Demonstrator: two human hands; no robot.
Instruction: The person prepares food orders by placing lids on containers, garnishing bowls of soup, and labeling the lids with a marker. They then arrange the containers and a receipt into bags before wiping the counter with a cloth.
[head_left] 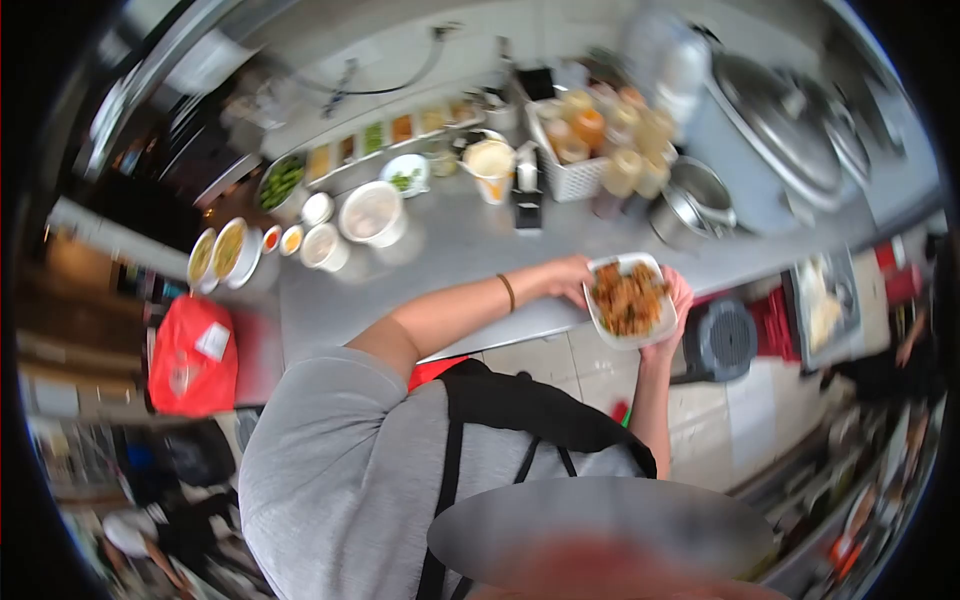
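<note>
A white square bowl (605, 331) is held over the front edge of the steel counter, heaped with browned pieces of food (627, 297) that look fried. My right hand (678, 308) grips its right side, thumb along the rim and the other fingers mostly hidden beneath. At the opposite rim, my left hand (570, 279) has its fingers closed against the upper left corner. The bowl tips slightly toward me.
Along the steel counter (440, 255) stand white tubs (372, 214), a paper cup (491, 170), a white basket of sauce bottles (577, 182) and a metal pot (695, 200). A red bag (195, 355) sits at the left end. A grey stool (727, 340) stands at right.
</note>
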